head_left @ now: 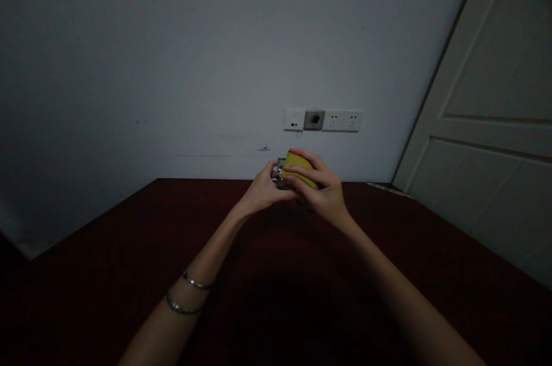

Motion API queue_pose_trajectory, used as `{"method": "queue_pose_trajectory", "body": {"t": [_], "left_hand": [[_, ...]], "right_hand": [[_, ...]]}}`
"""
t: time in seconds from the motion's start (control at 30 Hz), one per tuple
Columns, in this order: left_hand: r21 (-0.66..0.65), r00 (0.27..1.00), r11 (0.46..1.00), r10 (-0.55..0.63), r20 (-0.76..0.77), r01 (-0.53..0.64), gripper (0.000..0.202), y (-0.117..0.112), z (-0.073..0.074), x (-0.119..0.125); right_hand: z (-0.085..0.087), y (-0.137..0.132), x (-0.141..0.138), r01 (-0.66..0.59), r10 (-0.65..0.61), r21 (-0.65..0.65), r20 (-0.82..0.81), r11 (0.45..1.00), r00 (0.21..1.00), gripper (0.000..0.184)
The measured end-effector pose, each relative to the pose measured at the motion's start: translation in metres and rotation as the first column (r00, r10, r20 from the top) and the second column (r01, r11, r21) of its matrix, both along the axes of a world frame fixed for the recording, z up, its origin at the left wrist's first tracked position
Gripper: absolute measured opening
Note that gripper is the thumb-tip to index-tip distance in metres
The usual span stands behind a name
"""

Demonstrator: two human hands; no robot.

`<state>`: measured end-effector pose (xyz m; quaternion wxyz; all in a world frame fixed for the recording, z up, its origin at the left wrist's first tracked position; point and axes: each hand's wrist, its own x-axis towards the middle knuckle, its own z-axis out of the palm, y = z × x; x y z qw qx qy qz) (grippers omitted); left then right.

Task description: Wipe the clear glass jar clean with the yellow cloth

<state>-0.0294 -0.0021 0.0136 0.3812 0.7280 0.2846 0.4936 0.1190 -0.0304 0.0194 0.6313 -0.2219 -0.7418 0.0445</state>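
Both of my hands are raised together above the far part of a dark red table [129, 251]. My right hand [321, 190] is closed around a small yellow object [297, 166], its fingers wrapped over the top. My left hand [263, 187] is closed on a small shiny, silvery part [280, 173] at the left end of the yellow object. The two hands touch each other. What the yellow object is stays unclear in the dim light. Two thin metal bangles [190, 294] sit on my left forearm.
A pale wall stands behind the table, with a row of white sockets and a grey switch [323, 120] just above my hands. A light panelled door [491, 124] is at the right. A thin flat item [383, 186] lies at the table's far right edge.
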Motion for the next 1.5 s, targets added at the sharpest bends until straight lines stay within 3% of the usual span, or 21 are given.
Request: {"method": "queue_pose_trajectory", "body": {"t": [0.17,0.4,0.57,0.67,0.9,0.97,1.1,1.17,1.33,1.43,1.5], "left_hand": [[0.036,0.997,0.998,0.056,-0.05,-0.055,0.072,-0.001,-0.003,0.001],[0.06,0.989,0.992,0.115,-0.093,-0.11,0.073,0.008,-0.008,-0.003],[0.096,0.982,0.987,0.142,-0.125,-0.131,0.071,0.007,-0.009,0.0],[0.126,0.974,0.98,0.17,-0.152,-0.151,0.07,0.005,-0.008,0.001],[0.143,0.937,0.961,0.263,-0.229,-0.235,0.068,0.002,-0.005,-0.002],[0.128,0.944,0.966,0.247,-0.217,-0.224,0.07,0.001,-0.004,-0.002],[0.108,0.972,0.979,0.187,-0.141,-0.173,0.074,-0.001,-0.004,0.001],[0.114,0.978,0.98,0.176,-0.114,-0.163,0.073,-0.001,-0.005,0.003],[0.026,0.987,0.993,0.12,-0.102,-0.118,0.064,0.0,-0.003,0.001],[-0.063,0.999,0.997,0.036,-0.005,-0.036,0.06,0.0,-0.001,0.0],[-0.063,0.999,0.998,-0.001,0.036,0.003,0.059,-0.003,0.001,0.0]], "right_hand": [[-0.001,0.003,0.0,0.035,-0.048,-0.106,-0.122,0.994,0.991,0.019],[-0.002,-0.001,0.002,-0.011,-0.008,0.085,0.222,0.996,0.975,0.024],[-0.002,-0.002,-0.002,0.169,-0.173,0.04,0.096,0.985,0.98,0.022],[-0.001,-0.002,-0.002,0.206,-0.205,-0.006,0.057,0.979,0.977,0.022],[0.001,-0.003,0.004,0.041,-0.064,0.075,0.338,0.996,0.939,0.022],[0.0,-0.001,0.005,0.03,-0.041,0.044,0.29,0.999,0.956,0.022],[-0.001,0.009,0.008,-0.008,0.008,-0.121,-0.002,0.993,1.0,0.02],[-0.001,0.012,0.01,-0.052,0.039,-0.192,-0.073,0.98,0.997,0.019],[0.004,0.004,0.013,-0.114,0.123,-0.15,0.053,0.982,0.991,0.017],[0.007,-0.003,0.013,-0.142,0.159,-0.116,0.153,0.983,0.976,0.018],[0.007,-0.003,0.012,-0.15,0.165,-0.116,0.131,0.982,0.978,0.019]]}}
